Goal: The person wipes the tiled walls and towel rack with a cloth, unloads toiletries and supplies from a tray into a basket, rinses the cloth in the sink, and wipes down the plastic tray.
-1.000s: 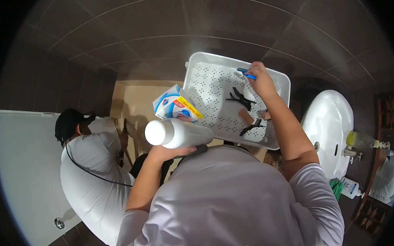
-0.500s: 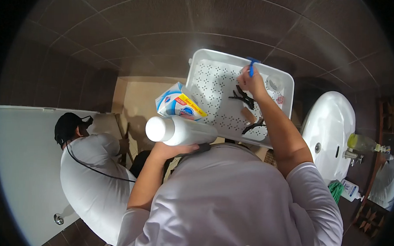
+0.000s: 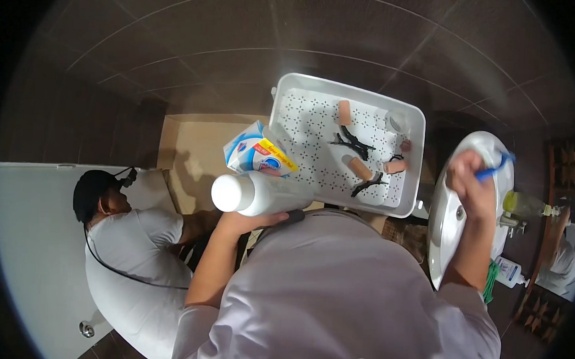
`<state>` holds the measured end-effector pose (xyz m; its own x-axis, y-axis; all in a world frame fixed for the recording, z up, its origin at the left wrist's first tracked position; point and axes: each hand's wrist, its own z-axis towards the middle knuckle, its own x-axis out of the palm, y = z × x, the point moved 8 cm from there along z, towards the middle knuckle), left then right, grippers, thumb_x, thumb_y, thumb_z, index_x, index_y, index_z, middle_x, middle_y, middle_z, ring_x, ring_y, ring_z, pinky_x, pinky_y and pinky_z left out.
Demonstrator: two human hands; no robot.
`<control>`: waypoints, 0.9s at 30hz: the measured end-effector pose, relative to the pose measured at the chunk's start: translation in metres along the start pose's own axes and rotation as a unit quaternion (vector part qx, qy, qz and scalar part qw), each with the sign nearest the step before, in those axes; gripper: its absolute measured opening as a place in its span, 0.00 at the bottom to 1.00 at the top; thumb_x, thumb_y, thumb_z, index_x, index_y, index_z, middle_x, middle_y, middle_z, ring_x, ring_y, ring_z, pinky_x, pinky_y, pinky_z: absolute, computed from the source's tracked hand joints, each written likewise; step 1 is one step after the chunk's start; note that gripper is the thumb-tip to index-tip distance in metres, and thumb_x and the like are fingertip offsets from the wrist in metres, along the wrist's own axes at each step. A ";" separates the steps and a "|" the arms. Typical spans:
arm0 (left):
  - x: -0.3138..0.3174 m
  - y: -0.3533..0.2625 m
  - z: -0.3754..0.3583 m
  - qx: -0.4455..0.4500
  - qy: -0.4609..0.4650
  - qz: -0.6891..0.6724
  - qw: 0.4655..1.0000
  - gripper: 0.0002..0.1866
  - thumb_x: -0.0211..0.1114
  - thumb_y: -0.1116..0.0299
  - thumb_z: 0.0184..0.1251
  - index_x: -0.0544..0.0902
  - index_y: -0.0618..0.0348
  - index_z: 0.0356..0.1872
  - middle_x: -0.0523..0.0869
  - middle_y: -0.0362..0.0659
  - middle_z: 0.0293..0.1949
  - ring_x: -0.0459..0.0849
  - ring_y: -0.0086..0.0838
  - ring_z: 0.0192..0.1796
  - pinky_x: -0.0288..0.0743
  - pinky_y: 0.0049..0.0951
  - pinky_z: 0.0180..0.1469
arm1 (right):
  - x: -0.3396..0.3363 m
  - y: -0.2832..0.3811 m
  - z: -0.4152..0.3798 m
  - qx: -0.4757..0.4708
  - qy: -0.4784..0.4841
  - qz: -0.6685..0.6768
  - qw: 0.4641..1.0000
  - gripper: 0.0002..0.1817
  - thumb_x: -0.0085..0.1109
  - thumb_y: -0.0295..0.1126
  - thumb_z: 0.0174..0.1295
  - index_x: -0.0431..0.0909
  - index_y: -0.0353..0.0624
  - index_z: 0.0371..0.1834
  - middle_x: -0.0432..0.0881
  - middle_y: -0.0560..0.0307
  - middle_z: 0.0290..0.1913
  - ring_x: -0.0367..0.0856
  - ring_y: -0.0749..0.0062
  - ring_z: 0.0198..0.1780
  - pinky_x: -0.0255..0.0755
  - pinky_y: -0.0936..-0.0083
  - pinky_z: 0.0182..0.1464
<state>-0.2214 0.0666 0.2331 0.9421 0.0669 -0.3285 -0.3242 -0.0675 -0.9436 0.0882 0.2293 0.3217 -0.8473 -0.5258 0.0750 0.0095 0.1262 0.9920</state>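
Note:
My left hand (image 3: 250, 223) is wrapped round a large white bottle (image 3: 261, 192) with a white cap, held close to my front. A blue, white and yellow printed box (image 3: 260, 151) rests right behind the bottle; whether my fingers also grip it is hidden. My right hand (image 3: 470, 184) is closed on a blue razor (image 3: 495, 167), over the white sink (image 3: 442, 234). Between my hands is a white tray (image 3: 420, 143) with a patterned bottom. It holds black claw-like hair clips (image 3: 352, 142), several pinkish-tan cylinders (image 3: 360, 168) and a clear round container (image 3: 396, 122).
A person (image 3: 134, 237) in a white shirt and black cap is at my left, beside a white door (image 3: 34, 252). A yellowish bottle (image 3: 524, 204), a faucet (image 3: 513, 223) and a white pump bottle (image 3: 510, 272) are by the sink. Dark tiled wall (image 3: 345, 28) stands behind the tray.
My right hand has moved right with the razor, from above the tray to over the sink. More cylinders in the tray are now uncovered. My left hand stays nearly still.

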 end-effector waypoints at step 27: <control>0.002 0.008 0.021 -0.001 0.046 -0.026 0.999 0.37 0.77 0.66 0.30 0.72 0.57 0.49 0.76 0.44 0.46 0.74 0.36 0.50 0.66 0.34 0.53 | 0.079 -0.168 0.157 0.005 -0.016 -0.512 0.859 0.11 0.56 0.32 0.54 0.77 0.50 0.41 0.70 0.49 0.44 0.76 0.55 0.42 0.70 0.66 0.45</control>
<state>-0.2238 0.0870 0.2241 0.9618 -0.0213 -0.2729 -0.2737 -0.0692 -0.9593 -0.0638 0.2991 0.1449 -0.4229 -0.3430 -0.8388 -0.7536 -0.3810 0.5357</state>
